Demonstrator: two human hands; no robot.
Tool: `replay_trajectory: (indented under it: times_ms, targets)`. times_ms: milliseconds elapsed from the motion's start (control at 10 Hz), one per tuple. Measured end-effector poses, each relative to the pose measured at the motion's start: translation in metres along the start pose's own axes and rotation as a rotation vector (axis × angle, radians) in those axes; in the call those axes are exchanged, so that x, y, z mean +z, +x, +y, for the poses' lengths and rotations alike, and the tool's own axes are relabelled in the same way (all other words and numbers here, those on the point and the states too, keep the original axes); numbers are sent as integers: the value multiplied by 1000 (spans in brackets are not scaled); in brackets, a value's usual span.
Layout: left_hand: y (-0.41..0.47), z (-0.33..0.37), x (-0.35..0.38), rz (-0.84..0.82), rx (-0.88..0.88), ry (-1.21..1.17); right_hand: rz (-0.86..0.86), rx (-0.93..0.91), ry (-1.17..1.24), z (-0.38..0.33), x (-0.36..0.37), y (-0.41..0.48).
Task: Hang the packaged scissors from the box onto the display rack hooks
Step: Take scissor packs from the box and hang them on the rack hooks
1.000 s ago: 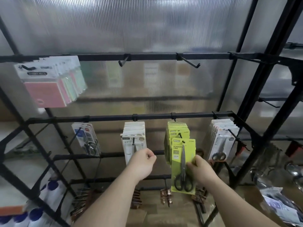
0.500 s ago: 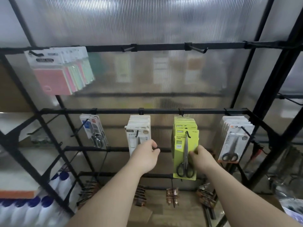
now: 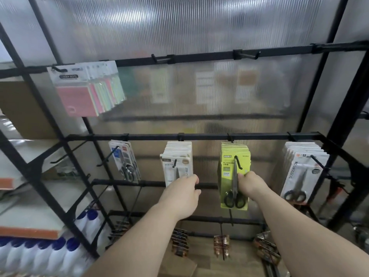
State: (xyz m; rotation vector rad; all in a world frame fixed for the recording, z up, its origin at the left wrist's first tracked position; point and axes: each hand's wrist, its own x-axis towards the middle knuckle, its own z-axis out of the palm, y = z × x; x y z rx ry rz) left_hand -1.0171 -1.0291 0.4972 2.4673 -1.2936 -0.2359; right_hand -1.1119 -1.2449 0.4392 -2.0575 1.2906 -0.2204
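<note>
The right hand (image 3: pixel 250 183) pinches the right edge of the front green pack (image 3: pixel 229 176) about halfway down, thumb and fingertips closed on the card, the wrist just right of the black scissors sealed on it. That pack hangs upright at the front of a stack of like green packs, its top hole threaded on a black hook (image 3: pixel 238 162) whose upturned tip shows just above the hand. The hook comes off the middle rail (image 3: pixel 199 136) of the rack (image 3: pixel 343 108). The left hand (image 3: pixel 182 193) is up at the same height, just left of the green pack and apart from it, its fingers curled; the knuckles sit at the lower right corner of the white packs (image 3: pixel 176 162) on the next hook, and I cannot tell whether it grips the front one or only rests against it. Farther right on the same rail hangs a row of grey packs (image 3: pixel 303 176) with scissors, well apart from the right hand. Farther left hang blue packs (image 3: pixel 124 162). On the upper rail, at the left, hang pink and green notes (image 3: pixel 85 90). White bottles (image 3: pixel 40 254) with blue caps stand at the lower left.
</note>
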Motion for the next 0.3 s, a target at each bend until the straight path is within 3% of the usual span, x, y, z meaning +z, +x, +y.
replay_trajectory:
  times_ms: [300]
  targets:
    - [-19,-19,-14,-73,-16,62,-151,94,-223,22,14,-26]
